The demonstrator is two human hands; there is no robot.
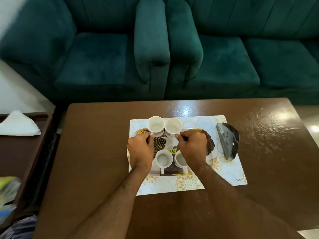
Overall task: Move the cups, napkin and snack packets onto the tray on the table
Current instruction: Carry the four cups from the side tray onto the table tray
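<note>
A patterned tray (209,145) lies on a floral placemat (227,169) on the brown table (96,152). My left hand (140,149) grips the handle of a white cup (155,126) at the tray's far left. My right hand (191,146) grips the handle of a second white cup (173,127) right beside it. Two more white cups stand upright on the tray's near side, one (163,159) between my wrists and one (180,160) partly hidden under my right hand. A white napkin (19,124) and blurred snack packets (7,190) lie on a side table at the left.
A dark grey napkin holder (228,140) rests on the placemat's right edge. Teal sofas (151,49) stand beyond the table's far edge. The dark side table (20,152) sits left of the main table, with a narrow gap between them.
</note>
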